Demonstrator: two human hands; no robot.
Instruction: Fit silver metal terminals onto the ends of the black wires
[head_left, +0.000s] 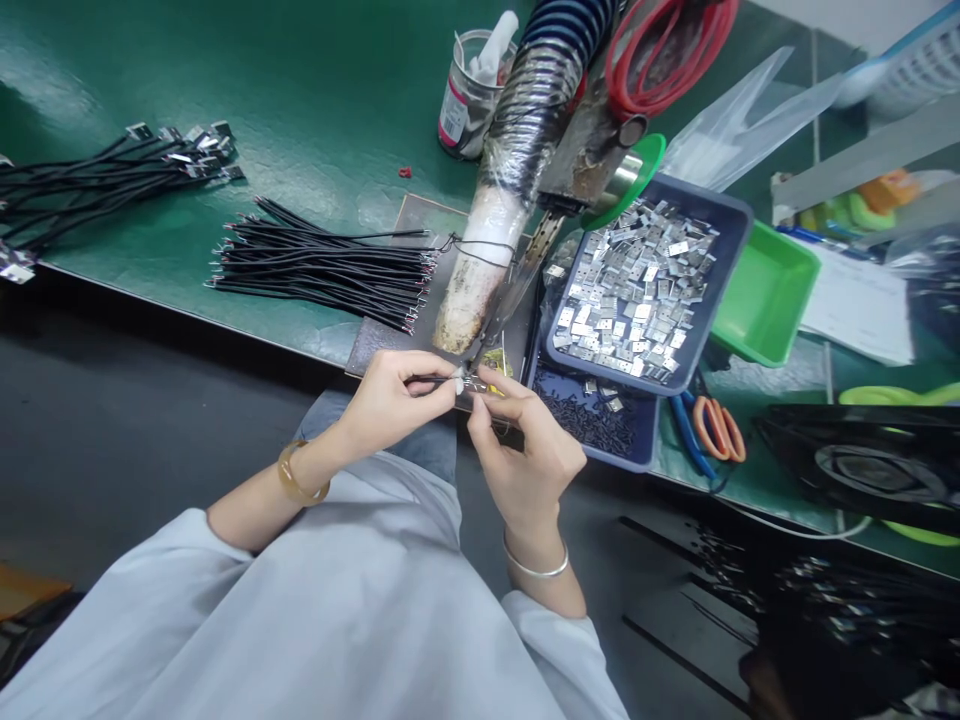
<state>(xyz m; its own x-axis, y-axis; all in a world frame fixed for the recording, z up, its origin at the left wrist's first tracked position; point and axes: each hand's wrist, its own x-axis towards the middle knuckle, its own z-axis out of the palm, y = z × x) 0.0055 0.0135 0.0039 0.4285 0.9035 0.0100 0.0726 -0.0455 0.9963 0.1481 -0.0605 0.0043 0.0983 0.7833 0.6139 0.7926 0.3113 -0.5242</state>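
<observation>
My left hand [390, 400] pinches the end of a thin black wire [431, 379] near the bench's front edge. My right hand [525, 450] is closed in a pinch on a small metal connector shell [474, 382] at the wire's tip. Both hands meet just under the tip of a fixed soldering iron [510, 300]. A bundle of cut black wires [322, 265] lies to the left on the green bench [315, 90]. A blue tray [724, 262] heaped with several metal shells stands to the right.
Finished cables with connectors [112, 170] lie far left. A wrapped extraction hose [517, 150] hangs above the iron. A second blue tray [637, 445] holds small black pieces, with orange-handled scissors [718, 428], a green tray [765, 295], a jar [469, 95] and red cable [660, 50] nearby.
</observation>
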